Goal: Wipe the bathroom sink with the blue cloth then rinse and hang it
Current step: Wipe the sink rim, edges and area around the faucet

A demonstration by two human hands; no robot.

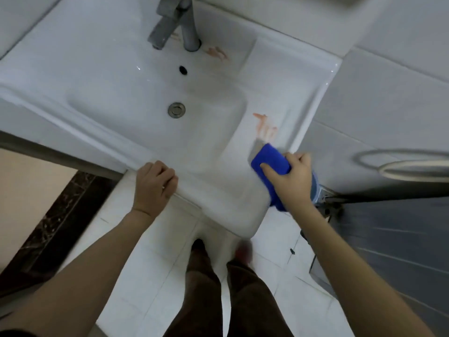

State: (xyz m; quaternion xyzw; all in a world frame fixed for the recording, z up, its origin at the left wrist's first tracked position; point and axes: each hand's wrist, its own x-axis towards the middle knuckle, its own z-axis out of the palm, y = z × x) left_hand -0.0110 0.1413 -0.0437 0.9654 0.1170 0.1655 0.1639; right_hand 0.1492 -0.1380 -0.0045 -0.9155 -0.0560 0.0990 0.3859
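A white bathroom sink [92, 69] fills the upper half of the head view, with a metal faucet [177, 23] at the back and a drain [176, 109] in the basin. My right hand [290, 177] grips the folded blue cloth [268, 160] and holds it against the sink's right ledge. Just beyond the cloth is an orange-red smear [264, 126]. A second smear [217, 53] lies to the right of the faucet base. My left hand [154, 182] rests on the sink's front rim, fingers curled over its edge.
A metal towel ring [410, 165] juts from the tiled wall at the right. A dark pipe [388, 197] runs below it. My legs and shoes stand on white floor tiles [145, 276] under the sink. A dark marble threshold [56, 227] lies at the left.
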